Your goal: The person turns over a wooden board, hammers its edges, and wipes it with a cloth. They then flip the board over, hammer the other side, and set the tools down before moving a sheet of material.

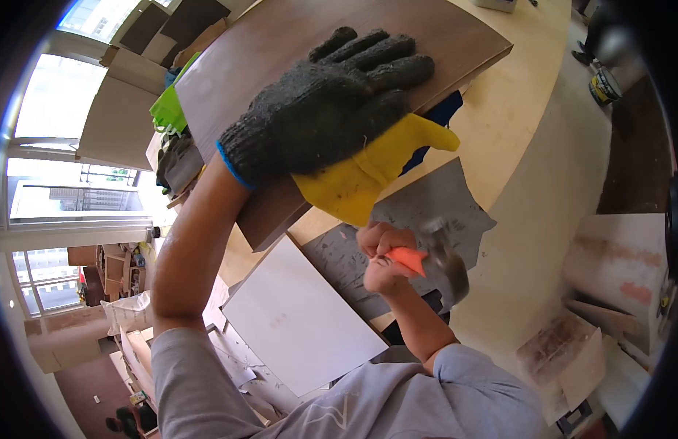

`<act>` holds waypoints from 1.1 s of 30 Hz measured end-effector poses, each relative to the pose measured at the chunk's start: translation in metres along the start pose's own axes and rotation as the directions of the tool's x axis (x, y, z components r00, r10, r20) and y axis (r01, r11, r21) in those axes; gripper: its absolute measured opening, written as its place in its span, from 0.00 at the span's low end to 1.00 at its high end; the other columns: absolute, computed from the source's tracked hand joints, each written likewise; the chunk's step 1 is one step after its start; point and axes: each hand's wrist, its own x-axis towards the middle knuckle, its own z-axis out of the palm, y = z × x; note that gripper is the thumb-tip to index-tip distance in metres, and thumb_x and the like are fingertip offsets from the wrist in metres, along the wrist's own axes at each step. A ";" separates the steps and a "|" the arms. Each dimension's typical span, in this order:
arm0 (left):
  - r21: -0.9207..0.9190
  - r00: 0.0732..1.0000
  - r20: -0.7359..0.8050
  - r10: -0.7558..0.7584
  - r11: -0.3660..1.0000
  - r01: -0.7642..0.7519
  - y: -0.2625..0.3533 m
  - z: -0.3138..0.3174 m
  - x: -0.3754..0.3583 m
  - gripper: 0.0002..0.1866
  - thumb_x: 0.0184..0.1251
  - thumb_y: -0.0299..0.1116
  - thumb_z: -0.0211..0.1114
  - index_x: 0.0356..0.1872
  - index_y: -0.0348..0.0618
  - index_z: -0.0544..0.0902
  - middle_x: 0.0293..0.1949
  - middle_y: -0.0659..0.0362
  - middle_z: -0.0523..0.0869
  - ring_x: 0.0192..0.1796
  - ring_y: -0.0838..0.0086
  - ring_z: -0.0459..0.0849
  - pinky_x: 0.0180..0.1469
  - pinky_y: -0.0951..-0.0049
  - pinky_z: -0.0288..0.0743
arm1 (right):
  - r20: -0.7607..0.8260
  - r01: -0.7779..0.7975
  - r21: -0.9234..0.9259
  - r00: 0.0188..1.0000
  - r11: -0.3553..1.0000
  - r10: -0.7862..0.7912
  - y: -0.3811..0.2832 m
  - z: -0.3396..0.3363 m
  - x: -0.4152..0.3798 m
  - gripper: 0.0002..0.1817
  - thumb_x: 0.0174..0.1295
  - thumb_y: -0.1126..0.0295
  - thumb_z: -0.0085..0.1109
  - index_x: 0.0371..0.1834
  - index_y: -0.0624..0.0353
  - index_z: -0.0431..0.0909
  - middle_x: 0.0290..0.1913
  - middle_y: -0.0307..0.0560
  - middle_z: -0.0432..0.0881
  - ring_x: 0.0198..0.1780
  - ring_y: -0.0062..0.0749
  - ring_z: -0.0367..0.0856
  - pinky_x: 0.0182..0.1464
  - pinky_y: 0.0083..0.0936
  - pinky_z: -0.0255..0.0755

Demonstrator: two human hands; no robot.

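My left hand [339,95], in a dark knitted glove with a blue cuff edge, lies flat with its fingers stretched out on top of a brown board [258,58]. Under its palm side a yellow cloth [361,175] hangs over the board's edge, with a dark blue piece [443,111] behind it. Bare and closed, my right hand [386,256] grips what looks like a claw hammer [448,267] with an orange handle. The metal head is smeared by motion. The hammer is apart from the board.
A scratched grey sheet [434,197] lies on the pale wooden table [529,110]. Close to my body is a white panel [302,314]. Boards [126,110] lean by the windows at left. A bucket [604,86] stands on the floor at right.
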 end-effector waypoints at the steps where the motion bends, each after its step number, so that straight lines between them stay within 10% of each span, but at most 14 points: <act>1: 0.079 0.997 0.032 0.072 0.994 -0.074 -0.002 0.001 -0.001 0.25 0.66 0.35 0.63 0.64 0.41 0.75 0.71 0.45 0.69 0.74 0.47 0.64 0.75 0.47 0.55 | 0.000 -0.058 -0.214 0.998 0.975 0.059 0.000 0.004 0.004 0.33 0.68 0.33 0.38 0.25 0.54 0.60 0.22 0.39 0.63 0.23 0.23 0.60 0.25 0.21 0.52; 3: 0.195 0.985 0.061 0.160 0.966 -0.169 -0.007 -0.001 -0.002 0.24 0.67 0.36 0.61 0.64 0.42 0.75 0.70 0.47 0.70 0.74 0.49 0.64 0.75 0.49 0.54 | -0.059 -0.182 -0.113 0.983 0.977 0.176 0.008 0.016 0.005 0.36 0.69 0.30 0.32 0.22 0.53 0.59 0.22 0.38 0.63 0.21 0.23 0.59 0.24 0.22 0.51; 8: 0.155 0.985 -0.034 0.172 0.974 -0.165 -0.004 0.004 -0.002 0.20 0.68 0.41 0.58 0.57 0.44 0.80 0.67 0.50 0.74 0.73 0.52 0.65 0.73 0.51 0.57 | -0.066 0.106 0.153 0.993 0.982 -0.097 0.004 0.020 -0.007 0.34 0.72 0.33 0.21 0.27 0.53 0.59 0.22 0.38 0.61 0.21 0.22 0.54 0.23 0.21 0.50; 10: 0.142 0.986 -0.045 0.161 0.978 -0.153 0.000 0.007 -0.001 0.20 0.69 0.42 0.57 0.57 0.43 0.80 0.66 0.50 0.74 0.73 0.53 0.66 0.73 0.52 0.58 | 0.073 -0.096 -0.191 0.991 0.977 0.112 0.017 0.012 0.001 0.33 0.72 0.33 0.24 0.28 0.52 0.59 0.21 0.38 0.60 0.19 0.21 0.52 0.22 0.21 0.49; 13: 0.012 0.999 -0.011 -0.044 0.999 0.044 0.003 0.000 0.000 0.21 0.73 0.36 0.55 0.63 0.42 0.76 0.72 0.52 0.69 0.75 0.56 0.63 0.75 0.54 0.54 | -0.021 0.101 0.100 0.995 0.990 -0.099 0.009 0.021 -0.008 0.36 0.69 0.29 0.25 0.26 0.53 0.57 0.21 0.37 0.60 0.21 0.21 0.55 0.24 0.21 0.50; 18: 0.203 0.996 0.025 0.080 0.976 -0.084 0.003 0.003 0.000 0.21 0.75 0.39 0.53 0.64 0.41 0.75 0.71 0.52 0.70 0.76 0.55 0.62 0.76 0.56 0.54 | 0.054 -0.166 -0.224 0.982 0.960 0.182 0.017 0.014 -0.002 0.37 0.66 0.27 0.33 0.27 0.54 0.58 0.22 0.36 0.62 0.21 0.20 0.55 0.24 0.21 0.50; 25: 0.214 0.989 0.050 0.137 0.966 -0.144 -0.006 -0.011 -0.016 0.23 0.77 0.41 0.52 0.67 0.42 0.72 0.71 0.47 0.69 0.75 0.54 0.63 0.77 0.56 0.53 | 0.023 -0.231 -0.109 0.972 0.967 0.235 -0.011 -0.017 -0.044 0.35 0.67 0.29 0.37 0.34 0.57 0.64 0.25 0.36 0.63 0.23 0.17 0.57 0.25 0.18 0.51; 31: 0.138 0.964 -0.009 -0.265 0.955 0.264 -0.005 -0.024 -0.080 0.29 0.76 0.48 0.54 0.72 0.46 0.67 0.71 0.47 0.68 0.75 0.54 0.62 0.77 0.55 0.52 | -0.002 -0.154 -0.299 0.987 0.942 0.161 -0.016 -0.020 -0.047 0.35 0.67 0.30 0.36 0.32 0.56 0.63 0.24 0.36 0.62 0.23 0.18 0.58 0.25 0.18 0.52; 33: -0.010 0.855 -0.243 -0.457 0.883 0.469 -0.003 -0.038 -0.108 0.32 0.75 0.49 0.56 0.74 0.47 0.63 0.71 0.47 0.69 0.75 0.57 0.63 0.76 0.57 0.55 | 0.039 -0.092 -0.371 0.993 0.924 0.115 -0.014 -0.015 -0.041 0.34 0.68 0.31 0.37 0.30 0.57 0.63 0.23 0.37 0.62 0.23 0.19 0.57 0.26 0.19 0.51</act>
